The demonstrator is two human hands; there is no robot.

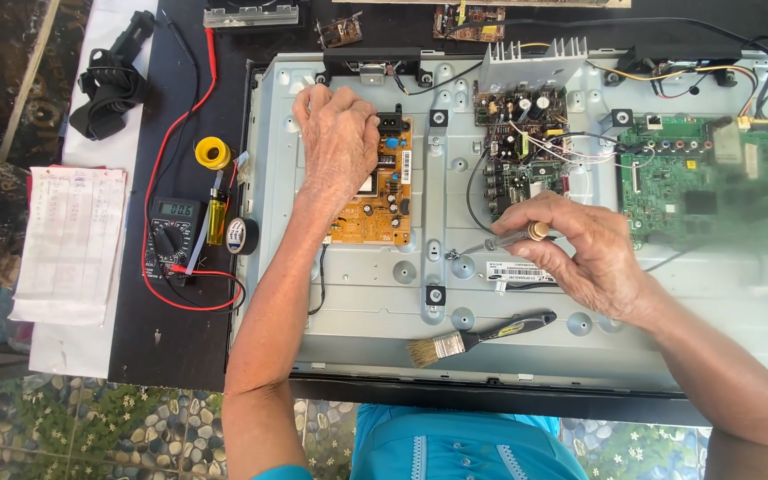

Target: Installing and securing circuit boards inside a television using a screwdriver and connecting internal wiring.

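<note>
My left hand point(338, 142) rests palm down on an orange circuit board point(386, 197) mounted on the grey metal back panel point(384, 293) of a flat screen. My right hand point(575, 253) grips a small screwdriver point(504, 240) with a clear handle, its tip pointing left at a screw on the panel near the centre rail. A dark circuit board with a finned heat sink point(526, 133) sits just above my right hand, and a green circuit board point(708, 182) lies to the right.
A paintbrush point(477, 336) lies on the panel near the front edge. Left of the panel are a multimeter point(173, 233) with red leads, a solder spool point(212, 153), a roll of black tape point(242, 236), a lighter and a paper sheet point(71, 240).
</note>
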